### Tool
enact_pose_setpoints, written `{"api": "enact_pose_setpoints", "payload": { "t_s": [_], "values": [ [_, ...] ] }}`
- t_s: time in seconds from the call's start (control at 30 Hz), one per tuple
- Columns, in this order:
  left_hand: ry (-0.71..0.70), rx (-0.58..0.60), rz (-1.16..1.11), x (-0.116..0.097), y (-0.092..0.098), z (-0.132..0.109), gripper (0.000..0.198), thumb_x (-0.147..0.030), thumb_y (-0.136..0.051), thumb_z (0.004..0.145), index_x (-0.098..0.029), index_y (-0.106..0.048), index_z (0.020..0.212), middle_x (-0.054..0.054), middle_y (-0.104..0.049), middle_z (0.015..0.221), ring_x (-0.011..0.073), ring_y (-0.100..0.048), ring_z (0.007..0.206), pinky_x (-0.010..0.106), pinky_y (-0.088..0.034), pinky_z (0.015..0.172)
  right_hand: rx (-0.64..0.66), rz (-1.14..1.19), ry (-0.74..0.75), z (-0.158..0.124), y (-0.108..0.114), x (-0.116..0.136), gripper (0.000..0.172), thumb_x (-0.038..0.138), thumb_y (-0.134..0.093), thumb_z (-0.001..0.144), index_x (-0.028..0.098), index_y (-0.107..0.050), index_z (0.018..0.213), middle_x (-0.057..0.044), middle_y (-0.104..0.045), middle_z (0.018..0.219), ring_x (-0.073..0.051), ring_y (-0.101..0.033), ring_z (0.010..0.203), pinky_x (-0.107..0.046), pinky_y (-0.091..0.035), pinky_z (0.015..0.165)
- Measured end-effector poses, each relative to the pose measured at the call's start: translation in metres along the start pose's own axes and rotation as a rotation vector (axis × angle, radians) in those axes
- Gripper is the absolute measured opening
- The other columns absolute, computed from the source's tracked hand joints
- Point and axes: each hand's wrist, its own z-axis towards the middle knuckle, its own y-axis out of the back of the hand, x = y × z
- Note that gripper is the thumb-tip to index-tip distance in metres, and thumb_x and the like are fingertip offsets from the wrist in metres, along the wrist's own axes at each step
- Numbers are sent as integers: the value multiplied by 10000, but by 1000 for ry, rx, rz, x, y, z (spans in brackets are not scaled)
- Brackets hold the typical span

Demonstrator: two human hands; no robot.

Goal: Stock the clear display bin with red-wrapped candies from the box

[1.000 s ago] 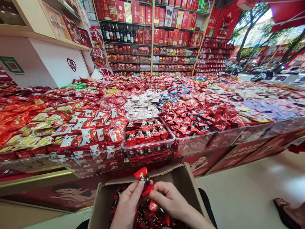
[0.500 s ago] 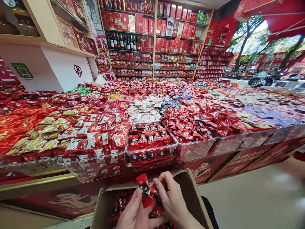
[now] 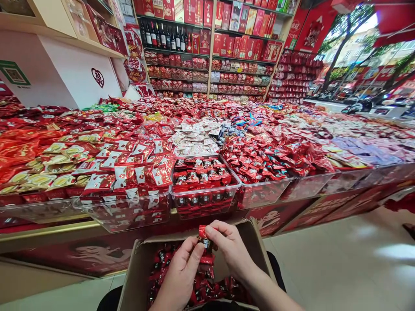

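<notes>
A small red-and-black wrapped candy point(image 3: 205, 244) is pinched between my two hands above an open cardboard box point(image 3: 129, 270). My left hand point(image 3: 183, 268) grips its left side with thumb and fingers. From the right, my right hand point(image 3: 228, 246) closes thumb and fingertips on the upper part. Another red wrapper point(image 3: 207, 259) shows just under the candy; whether a hand holds it, I cannot tell. Loose candies of the same look point(image 3: 204, 291) lie in the box below. Straight ahead, a clear plastic bin point(image 3: 205, 190) holds neat rows of matching candies.
Neighbouring clear bins point(image 3: 126, 220) heaped with wrapped sweets line the counter. Behind them stand shelves with wine bottles point(image 3: 165, 36) and red gift boxes point(image 3: 233, 46). Tiled floor point(image 3: 320, 263) lies to the right. A street with parked scooters shows at the far right.
The view has tipped downward, showing more of the box. Both hands have brought the candy upright, its printed front now facing me, with the fingers closer together.
</notes>
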Motion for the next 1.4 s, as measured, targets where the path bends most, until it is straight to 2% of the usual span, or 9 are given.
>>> {"api": "enact_pose_setpoints", "payload": {
  "t_s": [0.13, 0.27, 0.4, 0.47, 0.6, 0.7, 1.07, 1.27, 1.4],
  "values": [
    [-16, -86, 11, 3, 3, -2, 257, -397, -554, 740, -229, -599, 929, -13, -638, 834, 141, -568, 710, 248, -501, 620, 66, 89, -56, -5, 0, -2, 263, 400, -599, 696, 138, -623, 676, 17, -516, 588, -72, -392, 527, -206, -326, 507],
    [-58, -221, 62, 1, 23, -5, 315, -464, -572, 694, -203, -638, 858, 32, -649, 882, 186, -575, 770, 268, -522, 639, 106, -91, 92, 5, 13, 18, 196, 350, -606, 702, 162, -658, 721, -6, -588, 662, -100, -482, 600, -222, -378, 564],
    [-155, -479, 102, 1, 70, 4, 351, -447, -689, 570, -196, -641, 811, 30, -633, 929, 180, -562, 789, 229, -532, 626, -53, -253, 258, 50, 26, 65, 223, 369, -597, 700, 163, -612, 785, 15, -561, 606, -85, -470, 512, -210, -363, 472],
    [-125, -585, 36, 5, 97, 12, 418, -431, -761, 448, -185, -642, 765, 14, -636, 841, 158, -555, 720, 206, -534, 567, -43, -271, 268, 79, 22, 88, 243, 377, -586, 704, 160, -558, 811, 41, -518, 546, -68, -433, 436, -195, -321, 406],
    [-50, -654, -59, 21, 136, 23, 463, -422, -796, 345, -171, -633, 698, -5, -633, 745, 144, -544, 655, 226, -539, 511, 51, -485, 327, 132, -2, 111, 182, 319, -571, 723, 164, -504, 790, 53, -494, 509, -60, -431, 420, -176, -301, 397],
    [-18, -656, -139, 36, 151, 25, 457, -406, -801, 343, -183, -625, 701, 8, -665, 765, 194, -565, 753, 267, -546, 518, 103, -701, 197, 161, -20, 107, 118, 260, -565, 731, 167, -498, 762, 49, -501, 498, -59, -437, 407, -174, -313, 403],
    [-44, -643, -249, 59, 165, 27, 418, -370, -798, 391, -179, -641, 728, 16, -706, 743, 193, -587, 741, 243, -536, 516, 214, -849, 41, 191, -36, 74, 126, 232, -546, 751, 178, -435, 779, 41, -539, 473, -101, -528, 392, -186, -400, 377],
    [-46, -625, -267, 54, 162, 24, 375, -347, -799, 405, -182, -650, 707, 15, -710, 729, 192, -598, 702, 246, -532, 509, 186, -1010, 212, 186, -37, 77, 193, 318, -583, 723, 175, -485, 808, 2, -582, 549, -132, -553, 472, -223, -392, 457],
    [-52, -612, -243, 51, 158, 20, 339, -332, -786, 452, -188, -652, 728, 21, -710, 752, 200, -599, 734, 249, -531, 525, 158, -1145, 362, 177, -39, 82, 197, 351, -601, 699, 169, -532, 673, -54, -601, 640, -177, -558, 635, -252, -354, 541]
  ]
}}
